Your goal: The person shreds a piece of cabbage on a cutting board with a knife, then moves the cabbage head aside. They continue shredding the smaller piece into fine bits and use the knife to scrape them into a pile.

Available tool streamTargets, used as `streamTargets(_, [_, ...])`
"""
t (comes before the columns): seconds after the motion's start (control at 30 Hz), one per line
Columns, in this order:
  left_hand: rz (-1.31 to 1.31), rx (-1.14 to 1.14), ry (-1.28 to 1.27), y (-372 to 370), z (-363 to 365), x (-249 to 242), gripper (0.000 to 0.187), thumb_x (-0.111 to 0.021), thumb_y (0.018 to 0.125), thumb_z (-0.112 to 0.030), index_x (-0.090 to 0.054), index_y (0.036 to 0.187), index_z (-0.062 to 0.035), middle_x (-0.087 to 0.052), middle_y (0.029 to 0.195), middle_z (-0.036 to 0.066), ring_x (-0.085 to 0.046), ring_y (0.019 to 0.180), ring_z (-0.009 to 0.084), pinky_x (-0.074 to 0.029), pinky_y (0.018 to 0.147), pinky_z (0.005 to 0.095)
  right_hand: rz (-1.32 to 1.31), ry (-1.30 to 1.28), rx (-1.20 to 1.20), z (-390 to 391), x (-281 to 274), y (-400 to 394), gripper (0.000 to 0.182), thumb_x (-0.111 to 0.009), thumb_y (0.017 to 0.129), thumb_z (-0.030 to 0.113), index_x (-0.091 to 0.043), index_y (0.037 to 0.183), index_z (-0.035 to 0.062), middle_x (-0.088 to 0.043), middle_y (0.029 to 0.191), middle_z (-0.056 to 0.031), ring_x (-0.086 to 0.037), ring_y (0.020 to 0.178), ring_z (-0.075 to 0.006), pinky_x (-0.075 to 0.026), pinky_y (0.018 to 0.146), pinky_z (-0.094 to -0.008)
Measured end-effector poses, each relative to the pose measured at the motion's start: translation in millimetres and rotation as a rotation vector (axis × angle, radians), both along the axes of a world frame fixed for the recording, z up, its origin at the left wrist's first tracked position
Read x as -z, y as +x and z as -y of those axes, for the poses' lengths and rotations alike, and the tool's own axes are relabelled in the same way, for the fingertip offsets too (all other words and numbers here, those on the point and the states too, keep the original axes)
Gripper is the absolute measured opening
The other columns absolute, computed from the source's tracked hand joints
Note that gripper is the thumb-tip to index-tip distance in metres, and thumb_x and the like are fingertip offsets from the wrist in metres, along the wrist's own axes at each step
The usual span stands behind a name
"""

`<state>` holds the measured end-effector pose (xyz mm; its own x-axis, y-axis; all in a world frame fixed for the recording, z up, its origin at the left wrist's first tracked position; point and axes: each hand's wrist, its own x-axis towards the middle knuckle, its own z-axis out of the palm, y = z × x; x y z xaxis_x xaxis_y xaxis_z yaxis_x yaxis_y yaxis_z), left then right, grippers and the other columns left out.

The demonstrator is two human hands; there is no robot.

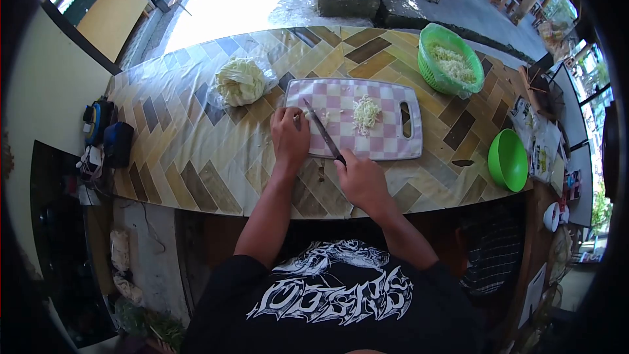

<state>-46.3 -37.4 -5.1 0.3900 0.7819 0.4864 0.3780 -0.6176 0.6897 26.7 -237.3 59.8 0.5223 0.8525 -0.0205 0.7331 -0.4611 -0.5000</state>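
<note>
My right hand [364,182] grips a kitchen knife [322,128] by its dark handle, the blade slanting up and left across a pink-and-white checked cutting board [393,144]. At the board's left edge, my left hand [290,136] is closed with curled fingers close beside the blade. A small pale piece of cabbage [307,114] shows at its fingertips, mostly hidden by them. Finely shredded cabbage [365,115] lies in a little heap on the board, right of the knife, with a few scraps around it.
Part of a cabbage [240,82] sits on clear plastic at the back left. A green basket [429,75], lined with plastic, holds more shredded cabbage at the back right. A green bowl [508,160] is tilted near the right edge of the wood-patterned table [190,177].
</note>
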Motion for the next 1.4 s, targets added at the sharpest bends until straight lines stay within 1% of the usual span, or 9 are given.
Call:
streamTargets(0.33, [-0.122, 0.045, 0.021, -3.9, 0.6, -6.3, 0.016, -0.073, 0.094, -0.017, -0.076, 0.103, -0.0035, -0.072, 0.118, 0.016, -0.063, 0.113, 0.0391, -0.051, 0.1, 0.0482, 0.069, -0.03, 0.105, 15.4, 4.8, 27.6, 0.027, -0.059, 0.109, 0.033, -0.068, 0.113, 0.0073, -0.074, 0.082, -0.0266, -0.075, 0.081, -0.0482, -0.06, 0.072, -0.0589])
streamTargets(0.43, [-0.152, -0.021, 0.182, -2.4, -0.4, -2.1, 0.018, -0.077, 0.09, -0.018, -0.076, 0.103, -0.0046, -0.072, 0.121, 0.014, -0.063, 0.117, 0.0387, -0.049, 0.105, 0.0499, 0.079, 0.017, 0.225, 26.2, 9.8, 41.7, 0.029, -0.061, 0.108, 0.033, -0.07, 0.117, 0.0074, -0.075, 0.084, -0.0268, -0.075, 0.082, -0.0486, -0.06, 0.073, -0.0591])
streamTargets(0.53, [-0.139, -0.011, 0.124, -0.6, -0.7, -0.2, 0.017, -0.077, 0.09, -0.018, -0.076, 0.102, -0.0052, -0.071, 0.123, 0.013, -0.061, 0.119, 0.0389, -0.047, 0.108, 0.0508, 0.023, 0.063, 0.204, 30.0, 13.9, 55.6, 0.03, -0.062, 0.107, 0.033, -0.072, 0.122, 0.0094, -0.076, 0.087, -0.0263, -0.074, 0.084, -0.049, -0.059, 0.074, -0.0595])
streamTargets(0.73, [-0.217, -0.081, 0.154, -2.2, 12.8, -8.4, 0.016, -0.077, 0.09, -0.017, -0.075, 0.099, -0.0041, -0.071, 0.116, 0.014, -0.063, 0.115, 0.0382, -0.049, 0.103, 0.049, 0.039, 0.127, 0.138, 22.0, 20.6, 79.0, 0.027, -0.064, 0.105, 0.032, -0.074, 0.118, 0.0107, -0.076, 0.089, -0.0244, -0.074, 0.086, -0.0479, -0.059, 0.076, -0.0591])
streamTargets(0.83, [-0.278, 0.028, 0.046, -4.5, 12.9, -14.0, 0.016, -0.074, 0.091, -0.017, -0.077, 0.102, -0.0054, -0.073, 0.116, 0.012, -0.064, 0.114, 0.0358, -0.049, 0.102, 0.0482, 0.032, 0.122, 0.117, 20.1, 17.0, 88.0, 0.027, -0.065, 0.105, 0.032, -0.075, 0.118, 0.0107, -0.076, 0.089, -0.024, -0.074, 0.086, -0.0475, -0.059, 0.077, -0.0588])
streamTargets(1.03, [-0.154, 0.1, 0.145, -5.0, 9.3, -8.9, 0.016, -0.076, 0.092, -0.013, -0.082, 0.106, -0.0078, -0.079, 0.105, 0.012, -0.07, 0.107, 0.0345, -0.052, 0.1, 0.0454, 0.013, 0.16, 0.09, 24.2, 11.2, 86.8, 0.029, -0.066, 0.104, 0.031, -0.074, 0.121, 0.0098, -0.076, 0.088, -0.0242, -0.074, 0.085, -0.048, -0.058, 0.077, -0.0593])
streamTargets(1.13, [-0.112, 0.21, 0.099, 0.7, 9.3, -10.5, 0.016, -0.077, 0.093, -0.014, -0.083, 0.107, -0.0087, -0.081, 0.104, 0.013, -0.071, 0.107, 0.0325, -0.052, 0.101, 0.0447, -0.03, 0.185, 0.08, 29.0, 4.3, 75.2, 0.029, -0.065, 0.104, 0.031, -0.073, 0.123, 0.0088, -0.075, 0.086, -0.0242, -0.074, 0.084, -0.0481, -0.058, 0.076, -0.0596])
streamTargets(1.33, [-0.181, 0.202, 0.022, 5.8, 11.5, -21.0, 0.022, -0.081, 0.091, -0.019, -0.085, 0.111, -0.0107, -0.082, 0.106, 0.01, -0.072, 0.108, 0.0322, -0.053, 0.101, 0.0447, -0.033, 0.153, 0.021, 19.5, 4.2, 50.9, 0.031, -0.064, 0.106, 0.03, -0.068, 0.129, 0.0101, -0.075, 0.082, -0.023, -0.074, 0.081, -0.0475, -0.058, 0.074, -0.0595])
streamTargets(1.4, [-0.201, 0.213, 0.144, 4.1, 7.2, -18.2, 0.02, -0.081, 0.091, -0.02, -0.086, 0.108, -0.0119, -0.081, 0.109, 0.008, -0.07, 0.112, 0.0308, -0.051, 0.103, 0.0438, -0.036, 0.126, 0.033, 11.6, 7.4, 44.9, 0.033, -0.064, 0.105, 0.029, -0.068, 0.13, 0.0085, -0.075, 0.083, -0.0231, -0.074, 0.082, -0.0478, -0.058, 0.076, -0.0589])
